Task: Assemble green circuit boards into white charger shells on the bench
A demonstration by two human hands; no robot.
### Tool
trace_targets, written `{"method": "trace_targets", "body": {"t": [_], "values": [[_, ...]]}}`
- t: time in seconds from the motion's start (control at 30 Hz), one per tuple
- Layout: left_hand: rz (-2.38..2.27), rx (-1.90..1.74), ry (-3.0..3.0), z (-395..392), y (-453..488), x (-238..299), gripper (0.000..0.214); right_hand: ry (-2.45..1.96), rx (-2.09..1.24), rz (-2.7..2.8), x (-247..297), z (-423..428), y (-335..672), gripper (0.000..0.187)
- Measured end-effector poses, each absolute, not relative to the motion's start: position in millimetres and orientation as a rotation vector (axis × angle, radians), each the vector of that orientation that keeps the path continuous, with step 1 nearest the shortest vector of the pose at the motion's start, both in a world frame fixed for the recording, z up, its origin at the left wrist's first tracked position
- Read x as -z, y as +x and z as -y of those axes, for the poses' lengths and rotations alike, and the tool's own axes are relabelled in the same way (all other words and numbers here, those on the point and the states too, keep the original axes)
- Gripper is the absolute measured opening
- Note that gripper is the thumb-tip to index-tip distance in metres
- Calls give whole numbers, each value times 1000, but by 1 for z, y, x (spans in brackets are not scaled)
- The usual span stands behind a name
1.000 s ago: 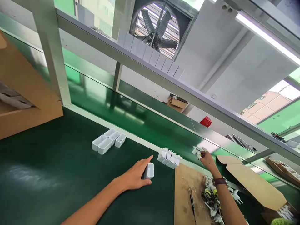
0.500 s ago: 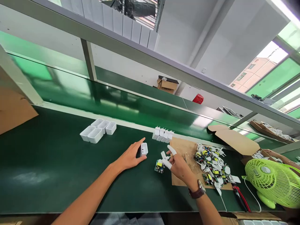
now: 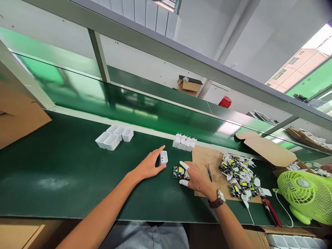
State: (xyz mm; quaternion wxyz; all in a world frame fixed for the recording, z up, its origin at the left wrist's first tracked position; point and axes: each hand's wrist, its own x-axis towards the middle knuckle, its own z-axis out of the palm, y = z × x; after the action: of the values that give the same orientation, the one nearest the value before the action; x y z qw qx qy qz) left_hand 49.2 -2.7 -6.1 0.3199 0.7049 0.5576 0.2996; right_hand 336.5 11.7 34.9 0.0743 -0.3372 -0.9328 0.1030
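Observation:
My left hand [image 3: 149, 166] curves around a small white charger housing [image 3: 163, 157] on the green bench, index finger behind it and thumb in front. The housing's open end faces up, and two dark slots show in it. White finger cots cover the thumb and index finger of my right hand [image 3: 195, 176]. Those fingers straddle a small circuit board [image 3: 178, 172] with yellow and dark parts, gripping its right end, which is partly hidden. Just behind, a row of white plug pieces [image 3: 184, 142] stands along the bench's back edge.
White open housings [image 3: 112, 141] stand at the back left. On brown cardboard [image 3: 204, 157] lie tweezers [image 3: 209, 172] and a heap of circuit boards [image 3: 240, 176]. Red-handled pliers [image 3: 271, 211] and a green fan [image 3: 304, 195] are at the right. A carton flap [image 3: 271, 150] rises behind.
The circuit board has turned, its yellow part now pointing left, and my right fingers have come down around its right end. My left hand stays around the housing. The camera view has shifted slightly.

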Motion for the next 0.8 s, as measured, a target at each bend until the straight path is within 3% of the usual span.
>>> {"method": "trace_targets", "body": {"t": [0.47,0.67,0.8], "values": [[-1303,-967,1858,3,52,7,88,-917,-391,2339,-40,-35,308,63],[-1594,-1045,1801,-2,52,9,77,-883,-456,2314,-19,-42,303,66],[-1558,-955,1781,-2,52,6,96,-991,-352,2396,-6,-42,316,68]]}}
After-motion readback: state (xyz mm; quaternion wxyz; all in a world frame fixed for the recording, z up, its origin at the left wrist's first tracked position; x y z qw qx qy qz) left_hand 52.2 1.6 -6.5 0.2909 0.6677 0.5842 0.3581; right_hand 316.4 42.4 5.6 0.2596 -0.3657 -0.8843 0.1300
